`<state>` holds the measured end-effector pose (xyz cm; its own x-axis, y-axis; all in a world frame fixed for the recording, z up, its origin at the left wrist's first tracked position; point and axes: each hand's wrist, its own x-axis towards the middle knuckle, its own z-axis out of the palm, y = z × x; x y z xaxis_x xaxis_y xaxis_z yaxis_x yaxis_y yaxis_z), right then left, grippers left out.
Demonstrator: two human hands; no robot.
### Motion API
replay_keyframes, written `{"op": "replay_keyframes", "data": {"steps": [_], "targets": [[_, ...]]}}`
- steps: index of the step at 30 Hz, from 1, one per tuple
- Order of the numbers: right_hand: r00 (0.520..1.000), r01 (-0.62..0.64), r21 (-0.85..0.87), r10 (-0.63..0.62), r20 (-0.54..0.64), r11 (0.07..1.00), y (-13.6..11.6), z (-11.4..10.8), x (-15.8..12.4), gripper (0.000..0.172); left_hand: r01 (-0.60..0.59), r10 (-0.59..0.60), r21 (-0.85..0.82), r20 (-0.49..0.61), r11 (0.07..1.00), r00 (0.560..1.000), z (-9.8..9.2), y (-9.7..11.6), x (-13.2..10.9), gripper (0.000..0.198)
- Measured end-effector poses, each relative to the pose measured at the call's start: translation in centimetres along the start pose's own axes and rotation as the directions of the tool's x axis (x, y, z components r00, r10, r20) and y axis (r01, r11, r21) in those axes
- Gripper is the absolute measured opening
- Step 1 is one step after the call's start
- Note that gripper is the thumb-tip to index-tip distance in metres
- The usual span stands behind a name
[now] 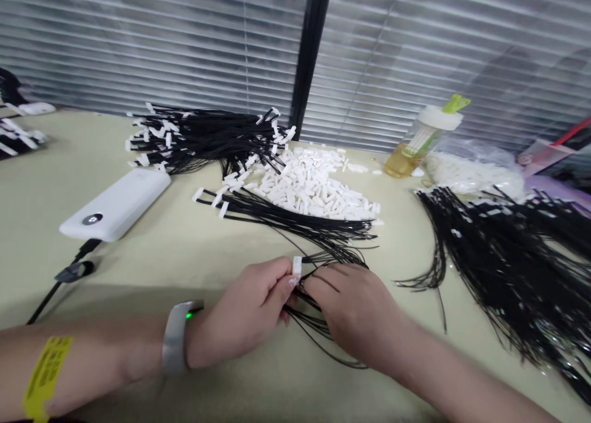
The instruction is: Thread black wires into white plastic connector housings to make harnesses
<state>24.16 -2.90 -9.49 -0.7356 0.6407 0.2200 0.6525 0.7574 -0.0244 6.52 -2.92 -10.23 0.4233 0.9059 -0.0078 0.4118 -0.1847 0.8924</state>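
Between the thumb and fingers of my left hand (252, 303) a small white connector housing (297, 266) is pinched, sticking up. My right hand (353, 309) is closed beside it on thin black wires (318, 321), some of which run out beneath both hands. The exact wire ends at the fingertips are hidden. Just beyond the hands lies a bundle of black wires (295, 217), several with white connectors at their left ends. Behind that bundle spreads a heap of loose white connector housings (318, 186).
A large stack of black wires with white ends (207, 133) sits near the blinds. At left lies a white power bank (117, 204) with a black cable. More black wires (512, 269) cover the right side, by a plastic bag (475, 167) and a bottle of yellow liquid (415, 143).
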Motion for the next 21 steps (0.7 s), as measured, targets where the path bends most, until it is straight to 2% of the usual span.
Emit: {"op": "replay_keyframes", "data": {"steps": [5,8,11,14,17,21], "targets": [[0.998,-0.019,0.106,0.025,-0.058,0.994,0.13,-0.01,0.03,0.019,0.025,-0.024,-0.04,0.012,0.999,1.0,0.06,-0.21,0.03,0.026],[0.987,-0.108,0.193,0.128,-0.096,0.975,0.36,-0.04,0.05,0.02,0.043,-0.041,-0.104,0.021,0.994,0.999,0.1,-0.17,0.02,0.026],[0.974,-0.206,0.27,0.223,-0.035,0.941,0.33,-0.3,0.15,0.019,0.055,-0.053,-0.142,0.019,0.988,0.998,0.11,-0.04,0.0,0.026],[0.967,-0.253,0.387,0.249,0.062,0.887,0.07,-0.61,0.32,0.018,0.049,-0.049,-0.131,0.009,0.99,0.999,0.09,0.03,0.03,0.026],[0.964,-0.248,0.503,0.261,0.046,0.828,-0.05,-0.7,0.39,0.016,0.042,-0.041,-0.107,0.012,0.993,0.999,0.07,-0.04,0.06,0.026],[0.977,-0.166,0.523,0.211,-0.028,0.836,0.08,-0.61,0.25,0.017,0.039,-0.038,-0.082,0.015,0.996,0.999,0.16,-0.3,0.01,0.028]]}}
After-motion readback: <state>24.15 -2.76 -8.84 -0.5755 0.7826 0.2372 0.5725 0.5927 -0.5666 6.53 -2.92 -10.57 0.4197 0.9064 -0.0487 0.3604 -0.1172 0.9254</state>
